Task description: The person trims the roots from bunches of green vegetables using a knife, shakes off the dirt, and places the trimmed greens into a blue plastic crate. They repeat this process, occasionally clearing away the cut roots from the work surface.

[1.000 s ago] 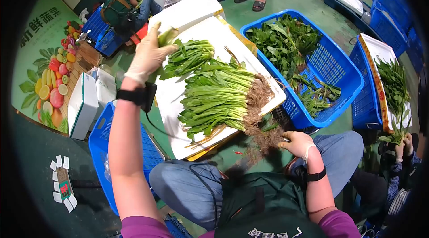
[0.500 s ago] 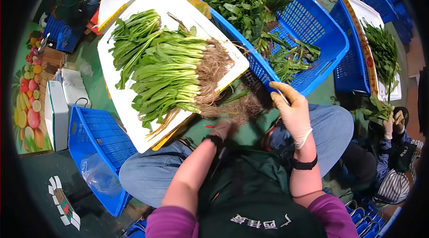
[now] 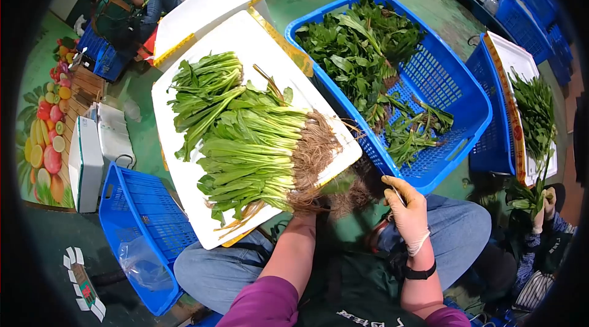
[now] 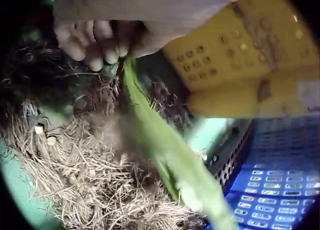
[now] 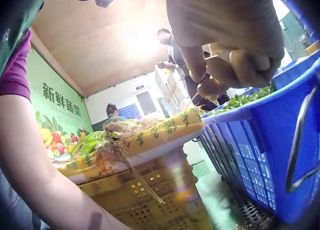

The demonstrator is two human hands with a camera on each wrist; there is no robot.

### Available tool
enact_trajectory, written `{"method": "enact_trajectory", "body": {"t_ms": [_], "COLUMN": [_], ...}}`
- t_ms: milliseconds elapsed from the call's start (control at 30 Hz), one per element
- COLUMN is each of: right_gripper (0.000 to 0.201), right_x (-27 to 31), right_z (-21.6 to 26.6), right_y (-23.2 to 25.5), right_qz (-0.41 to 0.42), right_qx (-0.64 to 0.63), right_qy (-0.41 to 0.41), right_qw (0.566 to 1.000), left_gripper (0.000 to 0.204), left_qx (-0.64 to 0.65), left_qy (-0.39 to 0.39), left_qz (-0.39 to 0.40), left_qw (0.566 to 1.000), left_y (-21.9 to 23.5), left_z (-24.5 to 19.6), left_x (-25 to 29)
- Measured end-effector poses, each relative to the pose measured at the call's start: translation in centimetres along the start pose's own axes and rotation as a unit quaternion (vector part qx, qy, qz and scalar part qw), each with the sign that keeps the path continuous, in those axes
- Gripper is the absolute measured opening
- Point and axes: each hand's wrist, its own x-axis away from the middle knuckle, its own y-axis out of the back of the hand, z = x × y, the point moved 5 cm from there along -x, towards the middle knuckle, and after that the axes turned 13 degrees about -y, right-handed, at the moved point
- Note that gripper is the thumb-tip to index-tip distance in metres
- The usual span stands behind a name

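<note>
A heap of long-stemmed greens (image 3: 257, 149) with their roots on lies on a white foam board (image 3: 245, 38) in front of my knees. My left forearm reaches under the board's near edge, so the head view hides that hand. In the left wrist view my left hand (image 4: 100, 45) pinches one green stalk (image 4: 150, 135) above a pile of loose roots (image 4: 75, 165) on the floor. My gloved right hand (image 3: 402, 201) hovers by the near rim of a blue basket (image 3: 457, 155) of loose greens. Its fingers are curled round a thin blade (image 3: 394, 193).
An empty blue crate (image 3: 147, 216) stands at my left, with white boxes (image 3: 86, 155) beyond it. A yellow crate (image 5: 150, 190) holds up the board. At the right another person's hands (image 3: 540, 204) hold greens by a second board (image 3: 518, 63). Someone sits far back (image 3: 123, 8).
My left hand came down from high over the board's far left, where it held a stalk, to below the board's near edge. My right hand rose from the root pile to the basket rim.
</note>
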Motion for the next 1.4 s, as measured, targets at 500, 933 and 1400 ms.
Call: {"method": "enact_trajectory", "body": {"t_ms": [500,933,1400], "right_gripper": [0.026,0.025,0.027], "right_x": [2.1,2.5,2.2], "right_z": [1.8,1.3,0.0], "right_y": [-0.3,0.1,-3.6], "right_qz": [0.017,0.032,0.054], "right_qx": [-0.045,-0.074,0.032], "right_qy": [0.096,0.131,0.123], "right_qw": [0.994,0.988,0.990], "left_gripper": [0.022,0.029,0.053], "left_qx": [0.406,-0.269,-0.415], "left_qy": [0.302,-0.510,-0.519], "left_qz": [0.043,0.067,0.302], "left_qw": [0.861,0.814,0.683], "left_y": [5.2,17.7,9.2], "left_z": [-30.6,-67.4,-53.2], "left_x": [9.5,5.0,0.3]}}
